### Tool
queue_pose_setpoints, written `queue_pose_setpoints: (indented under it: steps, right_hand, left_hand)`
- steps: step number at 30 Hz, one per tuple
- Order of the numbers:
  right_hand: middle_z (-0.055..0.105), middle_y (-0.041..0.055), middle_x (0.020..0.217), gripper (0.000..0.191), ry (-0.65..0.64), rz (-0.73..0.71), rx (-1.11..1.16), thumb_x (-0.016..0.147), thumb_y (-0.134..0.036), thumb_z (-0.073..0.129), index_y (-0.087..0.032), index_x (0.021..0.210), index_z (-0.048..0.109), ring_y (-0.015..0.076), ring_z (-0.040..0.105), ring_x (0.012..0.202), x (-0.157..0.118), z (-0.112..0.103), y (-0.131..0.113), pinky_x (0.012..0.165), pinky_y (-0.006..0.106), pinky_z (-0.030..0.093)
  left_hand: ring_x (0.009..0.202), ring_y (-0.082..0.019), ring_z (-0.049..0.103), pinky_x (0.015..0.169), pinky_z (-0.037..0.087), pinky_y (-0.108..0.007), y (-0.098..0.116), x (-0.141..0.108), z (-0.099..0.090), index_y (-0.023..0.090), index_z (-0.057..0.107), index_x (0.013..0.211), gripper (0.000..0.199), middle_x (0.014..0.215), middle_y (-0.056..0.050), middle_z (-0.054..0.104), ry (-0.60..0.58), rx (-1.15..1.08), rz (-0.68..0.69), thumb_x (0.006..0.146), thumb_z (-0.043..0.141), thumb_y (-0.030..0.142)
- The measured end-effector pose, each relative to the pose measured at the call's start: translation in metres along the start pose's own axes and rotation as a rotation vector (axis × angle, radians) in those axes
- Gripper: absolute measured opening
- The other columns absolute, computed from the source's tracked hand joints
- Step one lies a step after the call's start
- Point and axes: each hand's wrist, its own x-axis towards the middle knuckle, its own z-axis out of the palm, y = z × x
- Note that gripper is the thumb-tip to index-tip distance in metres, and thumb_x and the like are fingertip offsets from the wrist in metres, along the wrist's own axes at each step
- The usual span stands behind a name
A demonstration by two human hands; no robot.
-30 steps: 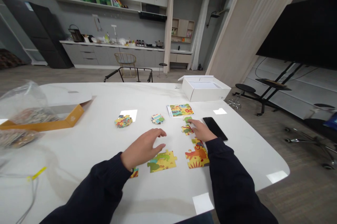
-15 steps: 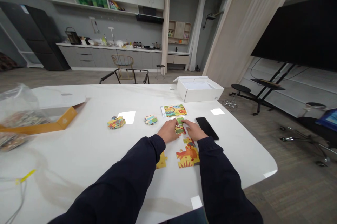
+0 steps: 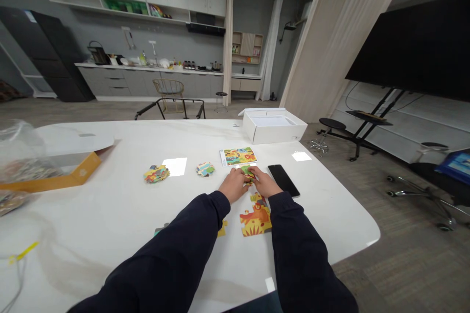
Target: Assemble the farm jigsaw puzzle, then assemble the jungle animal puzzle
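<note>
Both my hands meet over some green jigsaw puzzle pieces [image 3: 248,172] on the white table. My left hand [image 3: 234,184] grips them from the left with bent fingers. From the other side my right hand [image 3: 265,183] closes its fingers on the same pieces, partly covering them. Just below lies a joined section of jigsaw puzzle with a lion [image 3: 256,218]. A yellow puzzle piece [image 3: 222,228] shows beside my left sleeve, partly hidden by it. Beyond my hands rests the picture card [image 3: 238,156] with a colourful animal scene.
A black phone [image 3: 283,180] lies right of my right hand. Two piles of puzzle pieces, one larger [image 3: 156,174] and one smaller [image 3: 204,169], lie to the left. A white box [image 3: 274,132] stands behind; an orange-edged box [image 3: 82,166] with bagged pieces sits far left.
My hands have come closer together over the green puzzle pieces, covering more of them. The whole view has shifted slightly, and a teal piece now shows beside my left sleeve.
</note>
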Motion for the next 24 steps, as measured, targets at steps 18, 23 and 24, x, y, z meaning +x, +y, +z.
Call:
queue_pose_setpoints:
  steps: [18, 23, 24]
  right_hand:
    - [0.067, 0.0108, 0.136, 0.052, 0.004, -0.014, 0.016, 0.085, -0.001, 0.053, -0.023, 0.132, 0.053, 0.0248, 0.061, 0.131, -0.001, 0.0, 0.0, 0.109, 0.04, 0.047]
    - [0.069, 0.011, 0.132, 0.051, 0.04, -0.009, -0.018, 0.083, -0.001, 0.056, -0.022, 0.13, 0.057, 0.0266, 0.063, 0.127, -0.002, 0.0, -0.001, 0.11, 0.044, 0.048]
    - [0.069, 0.0109, 0.132, 0.052, 0.047, -0.009, -0.026, 0.082, -0.001, 0.056, -0.022, 0.129, 0.058, 0.0268, 0.063, 0.126, -0.002, 0.0, -0.002, 0.11, 0.045, 0.048]
  left_hand:
    - [0.113, -0.032, 0.058, 0.101, 0.049, -0.048, 0.01, -0.006, -0.012, 0.022, 0.073, 0.111, 0.026, 0.12, -0.012, 0.07, -0.077, 0.028, -0.03, 0.086, 0.068, 0.026]
    - [0.126, -0.028, 0.056, 0.111, 0.045, -0.046, -0.023, -0.037, -0.052, 0.022, 0.061, 0.131, 0.041, 0.141, -0.011, 0.06, 0.105, -0.043, -0.034, 0.091, 0.062, 0.03]
    - [0.121, -0.026, 0.059, 0.107, 0.048, -0.044, -0.032, -0.048, -0.066, 0.022, 0.063, 0.127, 0.035, 0.133, -0.01, 0.064, 0.161, -0.067, -0.04, 0.093, 0.058, 0.03]
